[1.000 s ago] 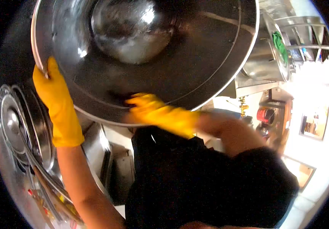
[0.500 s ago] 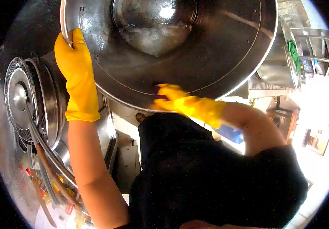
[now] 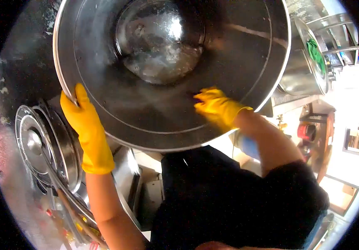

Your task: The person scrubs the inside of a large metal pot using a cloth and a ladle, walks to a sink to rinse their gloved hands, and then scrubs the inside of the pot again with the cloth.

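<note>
A big metal pot [image 3: 154, 104] fills the upper middle, its mouth facing me and some liquid pooled at its bottom. My left hand [image 3: 83, 125], in a yellow rubber glove, grips the rim on the left side, thumb inside. Inside the pot, near the lower right wall, is my right hand [image 3: 217, 106], also in a yellow glove. Its fingers are curled round a small dark purple thing, mostly hidden, pressed to the inner wall.
At the left lie round strainers [image 3: 33, 141] and long-handled ladles [image 3: 62, 187]. Another steel pot [image 3: 298, 71] with a green cloth [image 3: 316, 56] stands at the upper right. A red object [image 3: 306, 131] sits on shelving further back.
My right hand has moved rightward and further in along the pot's inner wall. The pot and my left hand shifted in view, lower than half a second ago. The left grip is kept.
</note>
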{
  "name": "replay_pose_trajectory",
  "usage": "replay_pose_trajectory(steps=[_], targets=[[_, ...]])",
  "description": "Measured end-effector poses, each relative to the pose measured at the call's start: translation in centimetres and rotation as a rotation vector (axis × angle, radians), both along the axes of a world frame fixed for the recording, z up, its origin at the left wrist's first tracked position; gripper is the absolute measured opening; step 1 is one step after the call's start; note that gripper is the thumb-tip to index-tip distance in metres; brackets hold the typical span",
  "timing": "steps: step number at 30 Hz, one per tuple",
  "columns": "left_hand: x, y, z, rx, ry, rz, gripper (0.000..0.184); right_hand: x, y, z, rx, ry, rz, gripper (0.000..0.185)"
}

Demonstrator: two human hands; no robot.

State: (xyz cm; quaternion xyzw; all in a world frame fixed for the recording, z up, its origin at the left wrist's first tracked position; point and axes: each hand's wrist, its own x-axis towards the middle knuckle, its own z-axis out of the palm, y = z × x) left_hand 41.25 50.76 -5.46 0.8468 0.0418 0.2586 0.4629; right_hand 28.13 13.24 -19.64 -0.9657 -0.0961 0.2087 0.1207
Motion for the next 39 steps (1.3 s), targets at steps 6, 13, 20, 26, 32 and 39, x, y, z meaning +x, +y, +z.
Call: replay_pose_trajectory(steps=[6,13,20,26,32,39], targets=[[-0.9,1.1,-1.0,-0.075,0.158,0.152,0.037,15.5,-13.0,-10.2,-0.534,-0.087,-0.123,0.058],[-0.7,-1.2,0.2,-0.085,0.303,0.530,0.050,22.8,-9.5,-25.9,-0.381,-0.004,-0.462,0.059],[-1.2,0.4,-1.3,-0.070,0.200,0.376,0.045,27.4,17.5,-22.1,0.351,-0.014,-0.399,0.054],[-0.1,-1.9,-0.7,-0.078,0.218,0.396,0.044,41.7,20.3,-3.1,-0.627,-0.960,0.226,0.050],[-0.3,-2.0,-0.2,-0.081,0.188,0.280,0.040,46.9,4.5,13.1,1.142,-0.803,-1.135,0.053],[-0.8,-0.2,-0.7,-0.008,0.308,0.221,0.041,54.3,16.3,9.4,1.347,-1.137,-1.483,0.051]])
